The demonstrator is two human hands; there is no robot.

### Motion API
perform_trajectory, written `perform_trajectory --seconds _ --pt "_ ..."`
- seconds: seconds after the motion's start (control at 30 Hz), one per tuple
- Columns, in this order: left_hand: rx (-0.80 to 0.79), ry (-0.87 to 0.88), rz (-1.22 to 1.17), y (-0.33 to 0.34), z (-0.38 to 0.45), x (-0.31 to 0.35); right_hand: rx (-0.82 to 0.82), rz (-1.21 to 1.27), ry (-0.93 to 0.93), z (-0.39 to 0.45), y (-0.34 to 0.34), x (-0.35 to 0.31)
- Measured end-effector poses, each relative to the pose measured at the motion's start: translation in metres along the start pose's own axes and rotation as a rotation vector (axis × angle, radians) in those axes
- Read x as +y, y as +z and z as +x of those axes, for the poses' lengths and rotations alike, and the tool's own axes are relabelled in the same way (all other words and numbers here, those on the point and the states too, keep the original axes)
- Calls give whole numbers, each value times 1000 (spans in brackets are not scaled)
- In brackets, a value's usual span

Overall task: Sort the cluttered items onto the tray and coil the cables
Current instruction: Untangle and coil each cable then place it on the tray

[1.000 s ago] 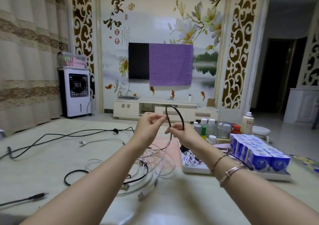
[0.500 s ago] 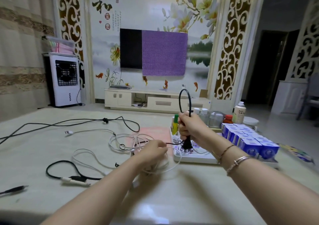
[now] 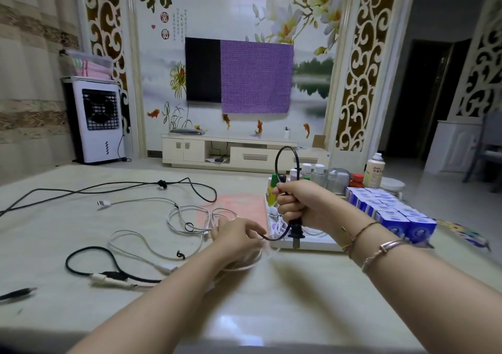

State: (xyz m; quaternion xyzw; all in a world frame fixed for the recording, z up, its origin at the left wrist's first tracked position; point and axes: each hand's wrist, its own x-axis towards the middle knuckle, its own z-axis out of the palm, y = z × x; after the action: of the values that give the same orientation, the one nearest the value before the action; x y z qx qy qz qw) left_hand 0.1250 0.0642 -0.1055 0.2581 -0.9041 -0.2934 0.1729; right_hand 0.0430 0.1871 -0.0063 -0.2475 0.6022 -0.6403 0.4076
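My right hand (image 3: 301,204) grips a black power cable (image 3: 288,158) in a fist above the white tray (image 3: 307,243). A loop of the cable rises over the fist and its black plug hangs below it. My left hand (image 3: 239,238) pinches the same cable's free run just left of the tray, over a tangle of white cables (image 3: 190,218). A short black cable with a white adapter (image 3: 108,277) lies at the near left. A long black cable (image 3: 122,188) trails across the far left. Coiled white cables lie in the tray.
Several blue-and-white boxes (image 3: 391,212) and several small bottles (image 3: 320,174) fill the tray's right and back. A pink mat (image 3: 239,204) lies under the white cables. A black pen (image 3: 19,292) sits at the near left edge. A spray bottle (image 3: 375,170) stands behind the boxes.
Both hands came down from chest height toward the table. My left hand left the loop and slid down to the cable's free run by the white tangle. The view tilted down and left.
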Motion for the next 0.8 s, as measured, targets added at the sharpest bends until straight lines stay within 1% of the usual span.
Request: perform_trajectory --seconds 0.07,0.13,0.27,0.3,0.43,0.5,0.6,0.7,0.8 --pt "68 -1 59 0 1 -1 -44 75 88 -2 0 1" --pt "106 11 55 -1 4 -5 -68 89 166 -3 0 1" --pt "122 59 58 0 7 -8 -8 15 224 1 -1 2" --pt "113 63 80 1 7 -8 23 -62 225 3 -1 4" --pt "40 18 210 -1 6 -15 183 -558 220 13 8 20" --pt "6 2 250 -2 5 -20 219 -791 187 16 15 29" --pt "-17 14 278 -4 4 -25 229 -1127 79 20 26 38" --pt "-14 26 306 -5 4 -32 237 -1380 -17 26 35 45" --pt "-7 43 344 -7 2 -37 245 -1496 -57 28 45 51"
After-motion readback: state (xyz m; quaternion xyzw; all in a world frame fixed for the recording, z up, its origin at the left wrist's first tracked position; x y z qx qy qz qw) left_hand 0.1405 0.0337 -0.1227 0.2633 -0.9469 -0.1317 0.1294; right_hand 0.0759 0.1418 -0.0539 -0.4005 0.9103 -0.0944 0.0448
